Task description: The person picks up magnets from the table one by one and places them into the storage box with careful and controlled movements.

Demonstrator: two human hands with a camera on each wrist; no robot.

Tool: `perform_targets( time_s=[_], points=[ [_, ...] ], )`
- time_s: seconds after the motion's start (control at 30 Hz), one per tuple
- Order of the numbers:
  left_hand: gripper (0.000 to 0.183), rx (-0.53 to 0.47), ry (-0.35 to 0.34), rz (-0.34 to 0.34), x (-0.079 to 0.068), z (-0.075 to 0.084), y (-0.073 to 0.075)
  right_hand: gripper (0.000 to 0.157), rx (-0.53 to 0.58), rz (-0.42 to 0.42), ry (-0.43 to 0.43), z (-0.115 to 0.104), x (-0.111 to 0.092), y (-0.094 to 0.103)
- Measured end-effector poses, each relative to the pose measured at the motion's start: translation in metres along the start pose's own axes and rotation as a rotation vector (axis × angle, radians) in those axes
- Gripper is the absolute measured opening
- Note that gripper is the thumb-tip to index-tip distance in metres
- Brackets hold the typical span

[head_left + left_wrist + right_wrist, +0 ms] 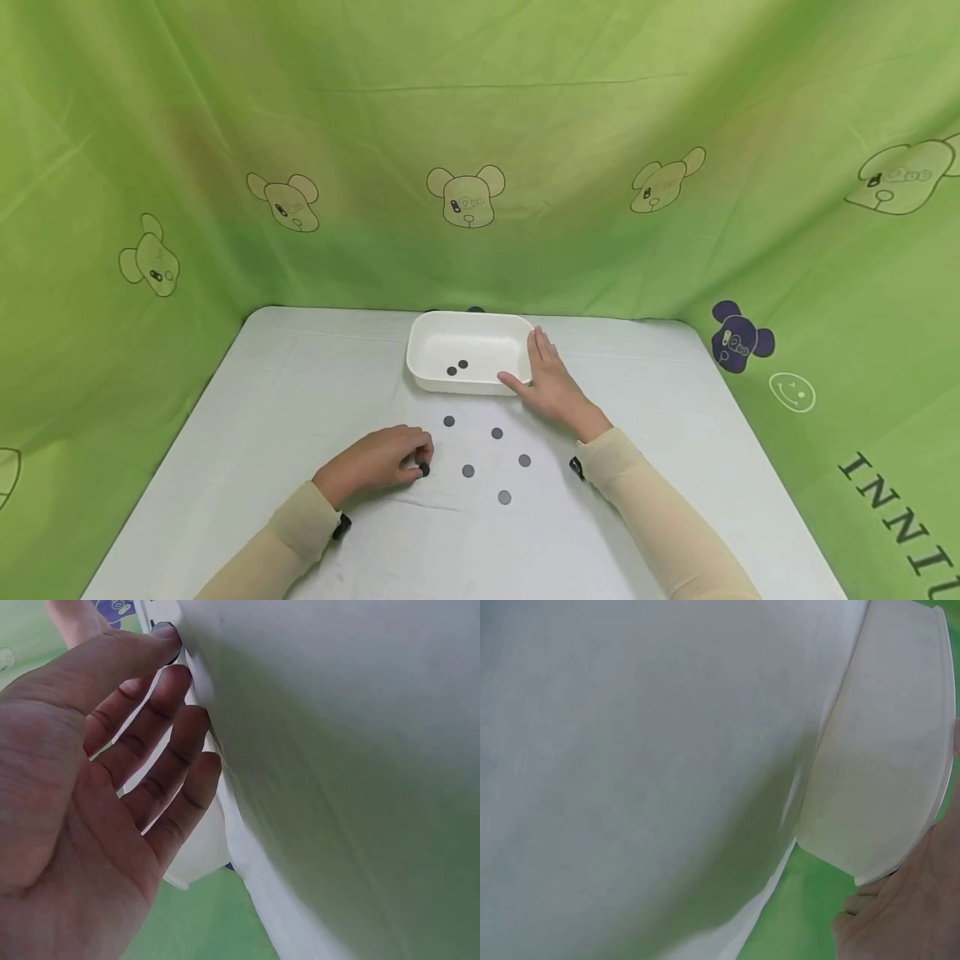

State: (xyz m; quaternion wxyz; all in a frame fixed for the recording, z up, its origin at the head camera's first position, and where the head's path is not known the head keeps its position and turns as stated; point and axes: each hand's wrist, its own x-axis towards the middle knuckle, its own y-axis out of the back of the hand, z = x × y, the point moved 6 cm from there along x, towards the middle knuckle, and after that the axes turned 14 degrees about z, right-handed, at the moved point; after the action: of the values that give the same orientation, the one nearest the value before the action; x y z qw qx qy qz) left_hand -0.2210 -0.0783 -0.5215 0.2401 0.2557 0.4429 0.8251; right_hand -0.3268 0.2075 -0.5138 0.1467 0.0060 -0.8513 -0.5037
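Note:
My left hand (382, 458) is low over the cloth, left of the loose discs, pinching a small dark disc (424, 470) at the thumb tip. In the left wrist view, the edge of that disc (177, 646) shows under the thumb, while the other fingers are bent and spread apart. At the back of the table, my right hand (557, 387) rests against the right end of a white rectangular box (465, 387). Its straight fingers lie along the end and its thumb reaches the front rim. Inside the box lie two dark discs (452, 371).
Several grey discs (468, 471) lie scattered on the white tablecloth (300, 367) between the hands and in front of the box. Green curtains (375, 267) with printed bear heads enclose the back and sides.

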Motion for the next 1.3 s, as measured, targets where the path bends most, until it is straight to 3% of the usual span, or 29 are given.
perform_targets(
  time_s=[0.67,1.0,1.3],
  points=[
    [0.022,-0.050,-0.056,-0.025,0.000,0.007,-0.004,0.116,0.005,-0.001,-0.007,0.001,0.000,-0.001],
    [0.018,-0.131,0.048,-0.052,0.006,0.000,-0.006,0.116,-0.001,-0.005,-0.005,0.003,0.001,-0.003],
    [0.016,-0.205,0.070,0.050,0.023,-0.005,0.009,0.116,-0.001,0.001,-0.007,0.004,0.003,-0.005]
  ],
)
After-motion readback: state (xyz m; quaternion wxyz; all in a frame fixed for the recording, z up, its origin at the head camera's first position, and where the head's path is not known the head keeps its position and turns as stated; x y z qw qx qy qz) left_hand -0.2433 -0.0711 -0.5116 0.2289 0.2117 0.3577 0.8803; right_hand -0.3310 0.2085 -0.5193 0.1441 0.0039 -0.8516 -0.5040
